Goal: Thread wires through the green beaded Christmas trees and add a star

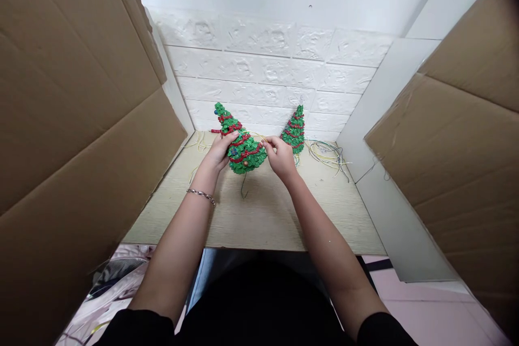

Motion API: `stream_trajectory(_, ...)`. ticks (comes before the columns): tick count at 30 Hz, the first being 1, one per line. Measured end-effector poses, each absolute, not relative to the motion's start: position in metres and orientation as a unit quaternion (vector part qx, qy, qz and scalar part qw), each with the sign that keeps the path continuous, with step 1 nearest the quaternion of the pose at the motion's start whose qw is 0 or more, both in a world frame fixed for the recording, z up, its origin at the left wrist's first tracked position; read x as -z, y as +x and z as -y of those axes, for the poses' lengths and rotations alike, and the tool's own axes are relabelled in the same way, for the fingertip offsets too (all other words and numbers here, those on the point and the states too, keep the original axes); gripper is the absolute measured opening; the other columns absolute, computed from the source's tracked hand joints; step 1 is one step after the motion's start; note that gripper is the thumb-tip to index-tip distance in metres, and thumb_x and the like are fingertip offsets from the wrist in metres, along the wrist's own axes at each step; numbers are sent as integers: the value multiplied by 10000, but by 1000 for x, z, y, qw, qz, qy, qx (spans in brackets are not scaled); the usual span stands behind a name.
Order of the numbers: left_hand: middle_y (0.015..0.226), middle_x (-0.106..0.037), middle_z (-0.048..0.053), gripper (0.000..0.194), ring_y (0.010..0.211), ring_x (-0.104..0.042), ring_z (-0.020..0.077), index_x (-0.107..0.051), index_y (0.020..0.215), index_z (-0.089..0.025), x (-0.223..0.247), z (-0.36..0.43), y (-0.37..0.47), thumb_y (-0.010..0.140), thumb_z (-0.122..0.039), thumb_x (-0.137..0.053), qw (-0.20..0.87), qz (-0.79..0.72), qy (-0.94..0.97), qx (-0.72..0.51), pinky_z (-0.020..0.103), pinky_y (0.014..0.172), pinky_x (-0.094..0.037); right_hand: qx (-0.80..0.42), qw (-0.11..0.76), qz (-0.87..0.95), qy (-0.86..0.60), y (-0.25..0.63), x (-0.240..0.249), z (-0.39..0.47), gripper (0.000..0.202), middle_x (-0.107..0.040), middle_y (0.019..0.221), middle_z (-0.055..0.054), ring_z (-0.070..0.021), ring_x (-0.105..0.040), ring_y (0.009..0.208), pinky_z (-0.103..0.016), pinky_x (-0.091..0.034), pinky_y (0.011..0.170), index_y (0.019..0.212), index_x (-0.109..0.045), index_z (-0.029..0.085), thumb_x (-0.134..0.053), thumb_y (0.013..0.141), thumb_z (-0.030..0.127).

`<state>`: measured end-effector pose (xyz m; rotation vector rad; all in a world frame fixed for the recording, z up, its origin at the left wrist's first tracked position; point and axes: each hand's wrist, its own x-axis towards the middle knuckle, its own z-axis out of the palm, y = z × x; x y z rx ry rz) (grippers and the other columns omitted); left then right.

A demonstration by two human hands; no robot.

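Note:
My left hand (224, 150) is closed around the left side of a small green Christmas tree (242, 146) with red garlands and coloured balls. The tree is tilted, its top leaning to the left, and it is held above the table. A thin dark wire (243, 186) hangs from under its base. At the tree's right edge, my right hand (279, 154) pinches a thin yellowish wire (263, 140) between thumb and fingertips. Behind the right hand stands a second, similar Christmas tree (295, 132), upright. A short red piece (215, 131) shows behind the held tree, mostly hidden.
A loose coil of yellow, white and green wires (329, 155) lies at the table's back right. More yellow wires (198, 143) lie at the back left. Cardboard panels (93, 97) flank the wooden table (259, 227) on both sides. A white brick-patterned wall (259, 62) closes the back.

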<state>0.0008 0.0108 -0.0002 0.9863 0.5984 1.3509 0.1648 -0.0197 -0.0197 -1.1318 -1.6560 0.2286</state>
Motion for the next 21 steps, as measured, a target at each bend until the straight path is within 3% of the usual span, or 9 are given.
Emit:
stream_trajectory(3, 764, -644, 21, 485, 688, -603, 137, -595, 839, -120, 0, -10, 1, 457, -317, -818, 629, -265, 441, -582, 258, 651, -508, -53, 525, 689, -496, 167, 18, 22, 225, -640, 854, -48, -177, -564, 813, -326, -412, 807, 882, -645, 187, -426, 867, 233)
stream_trajectory(7, 792, -647, 36, 475, 703, -603, 145, -603, 855, -115, -1, -6, 3, 477, -315, -809, 618, -275, 480, -558, 267, 671, -504, 49, 516, 669, -533, 168, 14, 27, 265, -605, 840, -49, -194, -526, 843, -455, -273, 978, 943, -668, 238, -408, 903, 263)
stream_trajectory(15, 806, -654, 40, 441, 726, -606, 149, -612, 841, -121, 0, -2, 9, 486, -302, -802, 610, -278, 543, -506, 263, 703, -489, 57, 461, 750, -471, 161, 14, 31, 300, -606, 907, -63, -186, -517, 880, -358, -349, 902, 1022, -652, 220, -375, 916, 266)
stream_trajectory(21, 773, -647, 38, 452, 688, -599, 145, -604, 826, -118, -2, -4, 6, 473, -318, -804, 609, -290, 493, -549, 265, 677, -496, 34, 521, 686, -507, 166, 15, 30, 284, -592, 1028, -61, -211, -502, 993, -504, -162, 1041, 1109, -565, 226, -397, 897, 312)
